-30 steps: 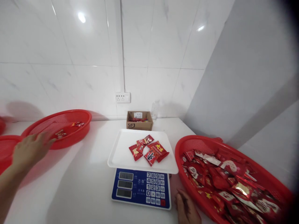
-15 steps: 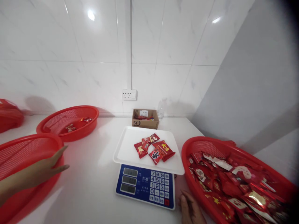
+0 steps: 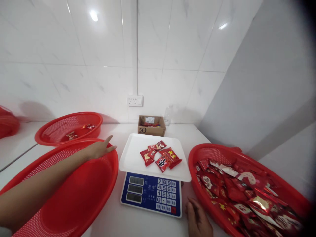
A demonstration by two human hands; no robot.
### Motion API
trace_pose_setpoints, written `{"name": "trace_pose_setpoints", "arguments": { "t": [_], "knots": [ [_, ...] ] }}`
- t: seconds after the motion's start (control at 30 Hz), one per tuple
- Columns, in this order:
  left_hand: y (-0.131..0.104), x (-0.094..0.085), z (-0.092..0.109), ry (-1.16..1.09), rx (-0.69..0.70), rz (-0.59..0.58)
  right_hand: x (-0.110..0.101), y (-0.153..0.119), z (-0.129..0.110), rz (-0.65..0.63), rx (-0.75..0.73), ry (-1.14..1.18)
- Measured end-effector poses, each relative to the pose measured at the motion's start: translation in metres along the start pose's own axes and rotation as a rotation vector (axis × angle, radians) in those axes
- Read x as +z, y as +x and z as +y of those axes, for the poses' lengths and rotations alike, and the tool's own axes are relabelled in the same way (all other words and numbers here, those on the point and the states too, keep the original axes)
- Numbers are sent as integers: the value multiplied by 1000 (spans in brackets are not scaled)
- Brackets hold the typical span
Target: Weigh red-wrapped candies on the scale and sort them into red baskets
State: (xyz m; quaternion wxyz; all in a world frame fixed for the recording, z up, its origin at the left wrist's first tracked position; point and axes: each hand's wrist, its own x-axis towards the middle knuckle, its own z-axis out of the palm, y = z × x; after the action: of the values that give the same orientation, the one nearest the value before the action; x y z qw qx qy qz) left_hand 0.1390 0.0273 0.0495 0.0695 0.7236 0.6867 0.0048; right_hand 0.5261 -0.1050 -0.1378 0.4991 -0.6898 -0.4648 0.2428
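Note:
My left hand (image 3: 100, 149) reaches over the near red basket (image 3: 112, 184), its thumb and a finger stretched apart across the far right rim. The other fingers are hidden. This basket shows nothing inside and stands close beside the scale (image 3: 151, 194). My right hand (image 3: 198, 219) is loosely curled at the table, between the scale and the right red basket (image 3: 197, 194); nothing shows in it. On the scale's white tray (image 3: 133, 151) lie several small red snack packets (image 3: 162, 162). Many more red packets (image 3: 234, 191) fill the right basket.
A third red basket (image 3: 98, 128) with a few small packets stands at the back left. Behind the scale are an open cardboard box (image 3: 151, 131) and a clear plastic container (image 3: 168, 115). A red bag (image 3: 8, 121) sits at the far left, and the tiled wall (image 3: 103, 89) bounds the table.
The near left basket has slid right, up beside the scale, with my left hand moving along at its rim. My right hand stays by the scale; the packets lie as before.

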Motion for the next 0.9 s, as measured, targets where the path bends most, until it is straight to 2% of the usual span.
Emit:
{"name": "trace_pose_setpoints", "arguments": {
  "t": [0.1,0.2,0.3,0.4,0.47,0.53,0.63,0.73,0.9],
  "knots": [
    [15,-6,8,73,-9,-13,-1,0,-1,1,-14,6],
    [22,-8,32,91,45,75,-1,1,-4,10,-40,-16],
    [23,-1,69,24,281,93,0,0,-5,4,-48,-10],
    [22,15,104,-101,579,-9,1,0,-3,-11,-18,6],
    [22,25,120,-129,671,-92,2,0,-2,-5,-5,5],
    [23,32,130,-108,705,-133,2,0,-1,2,-5,7],
    [24,36,136,-114,696,-105,2,0,-1,-5,-9,18],
    [26,38,138,-181,653,-89,1,1,0,-14,-25,9],
    [32,38,135,-300,580,-126,3,2,4,17,-59,16]
  ]
}}
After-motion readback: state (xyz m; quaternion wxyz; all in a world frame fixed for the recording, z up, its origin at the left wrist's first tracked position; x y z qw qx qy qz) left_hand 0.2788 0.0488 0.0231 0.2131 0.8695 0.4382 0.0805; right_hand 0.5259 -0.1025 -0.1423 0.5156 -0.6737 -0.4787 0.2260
